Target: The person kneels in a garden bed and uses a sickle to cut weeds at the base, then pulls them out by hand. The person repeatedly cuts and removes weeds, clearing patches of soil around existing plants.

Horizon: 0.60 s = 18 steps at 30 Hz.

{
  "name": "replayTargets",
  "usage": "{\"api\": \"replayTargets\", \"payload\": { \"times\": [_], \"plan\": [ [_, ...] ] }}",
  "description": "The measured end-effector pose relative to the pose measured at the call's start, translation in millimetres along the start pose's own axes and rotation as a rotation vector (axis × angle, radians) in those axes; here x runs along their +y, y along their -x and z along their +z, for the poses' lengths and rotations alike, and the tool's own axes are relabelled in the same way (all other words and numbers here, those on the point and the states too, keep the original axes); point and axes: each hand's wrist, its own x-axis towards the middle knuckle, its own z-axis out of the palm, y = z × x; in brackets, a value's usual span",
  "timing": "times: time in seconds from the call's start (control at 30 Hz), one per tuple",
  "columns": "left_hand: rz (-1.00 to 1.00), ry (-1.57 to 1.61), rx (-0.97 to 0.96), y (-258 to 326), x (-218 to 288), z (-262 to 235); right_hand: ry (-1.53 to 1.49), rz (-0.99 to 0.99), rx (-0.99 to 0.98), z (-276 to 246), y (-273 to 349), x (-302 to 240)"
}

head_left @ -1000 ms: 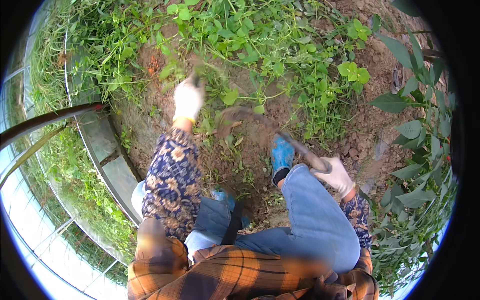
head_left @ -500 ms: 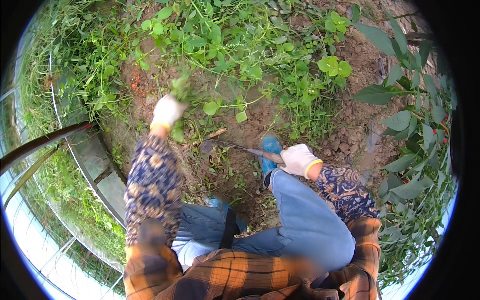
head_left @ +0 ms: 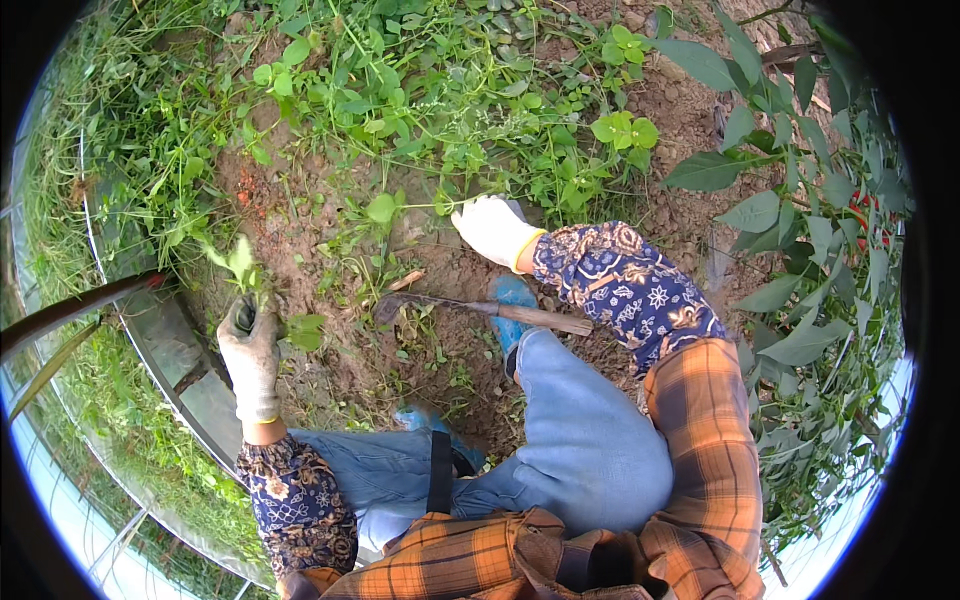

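Note:
My left hand (head_left: 250, 355), in a white glove with a dirt-darkened palm, is closed around a few pulled leafy weeds (head_left: 240, 262); leaves stick out on both sides of the fingers. My right hand (head_left: 495, 230), also in a white glove, is at the near edge of the weed patch (head_left: 450, 130). Its fingertips are pinched together at a thin green weed stem (head_left: 425, 206). On the soil between my hands and my legs lies a sickle-like tool with a dark blade (head_left: 400, 303) and a wooden handle (head_left: 550, 319), across my blue shoe cover (head_left: 514, 295).
Tall broad-leaved plants (head_left: 755, 210) with some red fruit stand along the right. On the left, a dark curved bar (head_left: 85, 305) and a greenish panel edge (head_left: 165, 345) border the soil. A small wood piece (head_left: 406, 281) lies beside the blade.
My right hand has let go of the sickle-like tool's handle and moved up and left to the weeds. My left hand has drawn back toward me and leftward with its weeds.

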Motion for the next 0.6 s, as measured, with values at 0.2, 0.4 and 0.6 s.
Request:
{"api": "replayTargets", "payload": {
  "times": [0.2,0.4,0.6],
  "plan": [
    [-0.038,-0.007,-0.068,31.8,34.2,7.4,0.066,0.172,-0.041,18.0,-3.4,-8.3],
    [-0.107,0.049,-0.177,41.1,34.8,16.6,-0.023,0.162,-0.145,-14.0,-5.4,-19.4],
    [-0.045,0.039,-0.167,37.4,29.8,21.2,-0.392,-0.129,-0.096,-30.9,20.2,-72.0]
  ]
}}
